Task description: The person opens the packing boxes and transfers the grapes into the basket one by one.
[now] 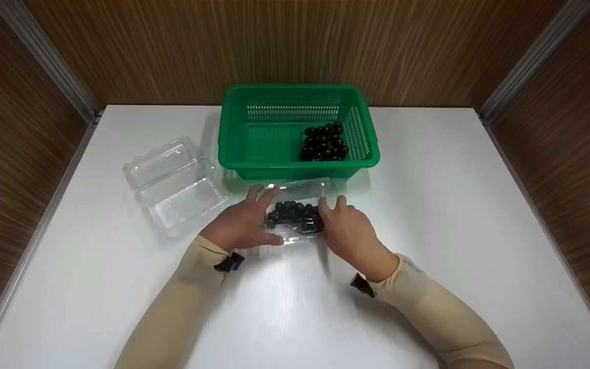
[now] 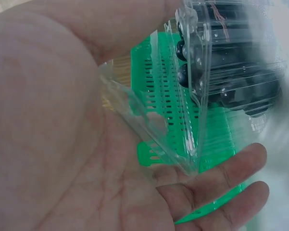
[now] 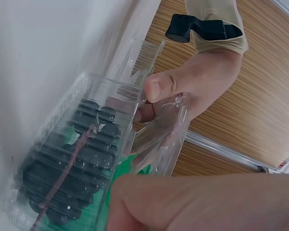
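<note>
A clear hinged plastic box stands partly open between the two hands, its lid raised on the far side. Inside lies a bunch of dark grapes, whose reddish stem shows through the plastic in the right wrist view. My left hand holds the box's left end, thumb at the near edge and fingers toward the lid. Gripping the right end is my right hand, with curled fingers. In the left wrist view, the lid's edge lies against the left palm, and two fingers extend beyond it.
Behind the box stands a green plastic basket with another bunch of dark grapes at its right side. A second clear box lies open on the white table to the left. Wood-grain panels enclose the table.
</note>
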Demonstrator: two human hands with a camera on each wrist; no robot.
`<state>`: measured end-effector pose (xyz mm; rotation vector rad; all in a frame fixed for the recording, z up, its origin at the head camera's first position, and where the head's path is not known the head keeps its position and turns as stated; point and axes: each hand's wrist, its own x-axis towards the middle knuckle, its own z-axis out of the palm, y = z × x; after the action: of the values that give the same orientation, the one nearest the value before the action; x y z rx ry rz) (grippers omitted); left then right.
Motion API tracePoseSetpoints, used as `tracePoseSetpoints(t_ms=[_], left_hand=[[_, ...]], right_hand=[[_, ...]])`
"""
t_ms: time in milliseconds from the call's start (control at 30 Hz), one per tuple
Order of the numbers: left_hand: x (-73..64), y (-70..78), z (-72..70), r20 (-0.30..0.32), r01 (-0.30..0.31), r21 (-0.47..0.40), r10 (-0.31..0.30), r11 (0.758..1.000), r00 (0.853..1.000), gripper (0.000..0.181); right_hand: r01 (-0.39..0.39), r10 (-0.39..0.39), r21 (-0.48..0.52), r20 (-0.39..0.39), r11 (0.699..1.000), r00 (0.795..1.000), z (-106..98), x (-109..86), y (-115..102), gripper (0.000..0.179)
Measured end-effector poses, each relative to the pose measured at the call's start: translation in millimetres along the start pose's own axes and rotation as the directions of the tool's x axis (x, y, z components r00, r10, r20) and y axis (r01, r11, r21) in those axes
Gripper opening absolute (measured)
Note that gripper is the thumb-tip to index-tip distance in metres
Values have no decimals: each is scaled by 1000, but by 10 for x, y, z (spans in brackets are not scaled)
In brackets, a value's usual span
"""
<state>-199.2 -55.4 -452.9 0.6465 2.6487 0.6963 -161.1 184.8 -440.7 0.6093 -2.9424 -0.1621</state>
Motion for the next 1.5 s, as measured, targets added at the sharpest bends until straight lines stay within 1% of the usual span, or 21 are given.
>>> tracePoseSetpoints(t_ms=[167,333,567,767,933,1100,1333,1500], left_hand=[[7,-16,-10,-8,2,-34,-2,999,1000,119],[11,-30,-13,-12,-4,-23,4,1000,1000,118],[-6,-61,-38,-10,-22,-18,22,1000,1000,119],[-3,-78,-77,-14,-43,-12,43,999,999,122],[6,-94,-63,2,-31,-33,31,999,1000,121],[-3,-89,-48,23,-22,-32,22,999,999,121],[-31,-78,-85,16,-32,-14,33,999,999,120],[-54,-79,-101,18,-45,-3,45,999,999,121]], right_hand=[[8,-8,-7,-12,1000,1000,-5,12,7,49],[25,-26,-34,-34,999,999,10,3,37,51],[51,-50,11,-57,999,997,-17,-16,56,53],[63,-64,-12,-80,998,995,-31,12,92,60],[68,-68,7,-48,998,997,-45,-3,120,61],[74,-74,24,-10,997,997,-63,-26,140,64],[97,-97,60,0,993,995,-94,-25,163,64],[81,-85,89,41,993,996,-149,-29,195,67]])
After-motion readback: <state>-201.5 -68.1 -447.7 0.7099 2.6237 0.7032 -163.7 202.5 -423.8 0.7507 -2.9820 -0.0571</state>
